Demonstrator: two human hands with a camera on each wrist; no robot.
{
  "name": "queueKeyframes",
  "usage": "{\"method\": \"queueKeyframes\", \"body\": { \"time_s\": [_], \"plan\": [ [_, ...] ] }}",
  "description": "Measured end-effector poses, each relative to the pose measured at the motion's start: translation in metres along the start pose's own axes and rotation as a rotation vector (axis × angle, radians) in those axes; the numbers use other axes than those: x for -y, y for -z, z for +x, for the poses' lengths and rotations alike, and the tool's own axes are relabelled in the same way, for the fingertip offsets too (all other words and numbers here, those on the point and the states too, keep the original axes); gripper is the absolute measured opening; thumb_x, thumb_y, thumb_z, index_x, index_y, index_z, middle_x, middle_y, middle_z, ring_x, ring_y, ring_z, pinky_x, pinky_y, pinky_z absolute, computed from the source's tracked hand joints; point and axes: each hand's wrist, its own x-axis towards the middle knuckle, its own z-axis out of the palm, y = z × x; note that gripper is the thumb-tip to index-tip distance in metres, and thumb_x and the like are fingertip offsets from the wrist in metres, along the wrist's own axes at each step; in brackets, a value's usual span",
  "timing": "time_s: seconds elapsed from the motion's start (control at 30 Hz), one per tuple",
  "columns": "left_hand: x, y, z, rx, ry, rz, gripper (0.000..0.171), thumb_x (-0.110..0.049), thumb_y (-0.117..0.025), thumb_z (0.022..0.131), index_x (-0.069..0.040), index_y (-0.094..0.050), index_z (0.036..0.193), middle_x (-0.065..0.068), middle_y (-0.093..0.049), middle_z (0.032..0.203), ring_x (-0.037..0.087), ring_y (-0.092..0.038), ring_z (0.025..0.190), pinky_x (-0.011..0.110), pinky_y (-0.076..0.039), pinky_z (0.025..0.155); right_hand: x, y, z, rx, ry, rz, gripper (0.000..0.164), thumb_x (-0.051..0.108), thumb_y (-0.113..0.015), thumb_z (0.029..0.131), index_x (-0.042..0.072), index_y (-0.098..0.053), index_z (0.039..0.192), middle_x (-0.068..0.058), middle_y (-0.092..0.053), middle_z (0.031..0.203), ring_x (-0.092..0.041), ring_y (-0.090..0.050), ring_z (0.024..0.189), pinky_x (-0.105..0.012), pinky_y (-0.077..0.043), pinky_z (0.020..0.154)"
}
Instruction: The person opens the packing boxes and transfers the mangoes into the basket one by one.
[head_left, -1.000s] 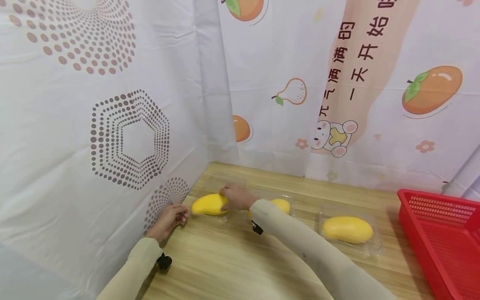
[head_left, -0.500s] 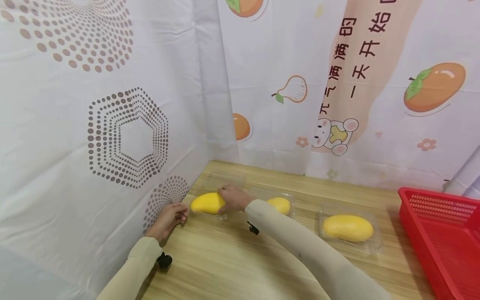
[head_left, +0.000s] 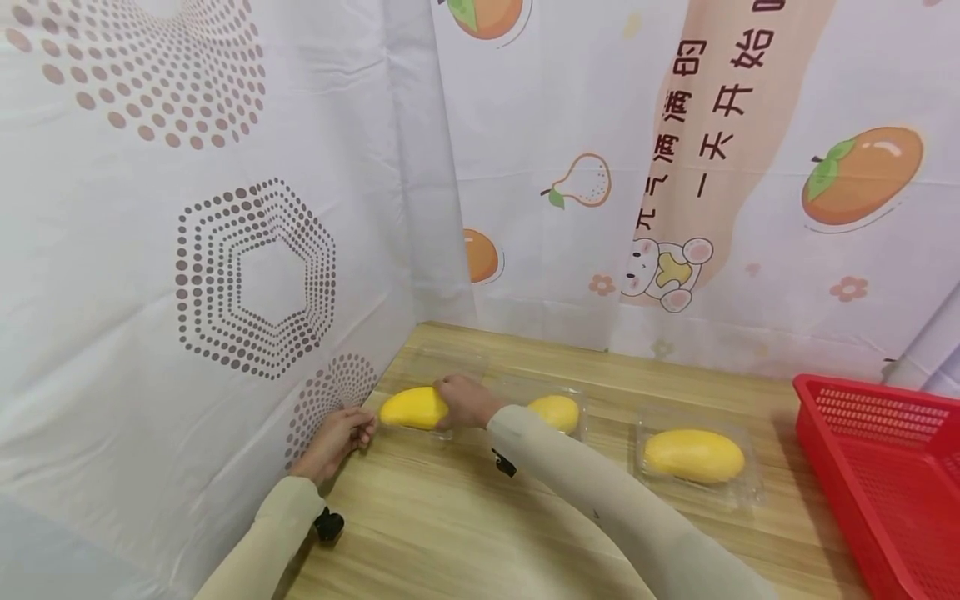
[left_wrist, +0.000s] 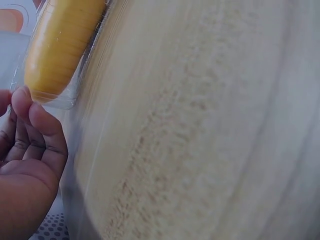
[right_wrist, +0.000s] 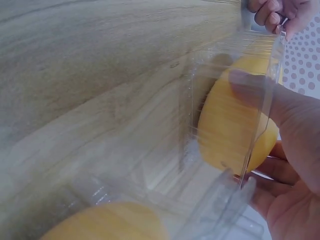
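A long yellow mango [head_left: 411,407] rests in a hinged clear plastic box [left_wrist: 62,103] at the table's left back corner. My right hand [head_left: 467,402] grips the mango's right end. In the right wrist view its thumb [right_wrist: 250,89] lies across the fruit, and the other fingers curl round the far side. At the opposite end, my left hand [head_left: 336,439] pinches the box's edge between thumb and forefinger, with the remaining fingers curled in. The box's raised clear lid [head_left: 448,361] stands behind the fruit.
Two more mangoes sit in clear boxes to the right, one partly behind my right sleeve [head_left: 557,414], the other mango [head_left: 693,456] farther right. A red plastic basket [head_left: 832,467] stands at the right edge. White printed curtains [head_left: 525,250] border the wooden table [head_left: 450,525].
My right hand and forearm have shifted slightly left, showing a little more of the middle mango. My left hand keeps its place at the box's edge.
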Motion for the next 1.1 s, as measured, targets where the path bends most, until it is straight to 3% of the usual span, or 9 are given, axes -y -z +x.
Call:
{"method": "queueKeyframes", "body": {
  "time_s": [0.23,0.5,1.1],
  "plan": [
    [0.001,-0.001,-0.001,-0.024,0.005,0.029,0.022,-0.011,-0.053,0.105,0.007,-0.065,0.109,0.008,-0.065,0.087,0.014,-0.056,0.071,0.026,-0.052,0.063,0.002,0.005,-0.004,-0.058,0.022,0.024,0.06,0.031,-0.093,0.076,0.005,-0.066,0.123,-0.005,-0.07,0.112,-0.012,-0.061,0.091,-0.022,-0.052,0.082],
    [0.001,0.0,0.0,-0.03,-0.015,0.053,0.025,-0.012,-0.052,0.105,0.009,-0.064,0.112,0.01,-0.066,0.09,0.013,-0.056,0.071,0.026,-0.051,0.063,0.001,0.015,-0.006,-0.102,0.035,0.009,0.062,0.028,-0.095,0.075,0.004,-0.066,0.124,-0.006,-0.072,0.112,-0.013,-0.063,0.09,-0.023,-0.053,0.082],
    [0.0,0.0,0.0,-0.048,-0.015,0.039,0.027,-0.01,-0.052,0.105,0.013,-0.062,0.116,0.009,-0.065,0.089,0.013,-0.056,0.071,0.026,-0.051,0.062,-0.009,0.039,-0.015,-0.16,0.063,0.075,0.051,0.027,-0.093,0.076,0.006,-0.068,0.115,0.0,-0.069,0.094,-0.01,-0.058,0.076,-0.021,-0.049,0.069]
  ]
}}
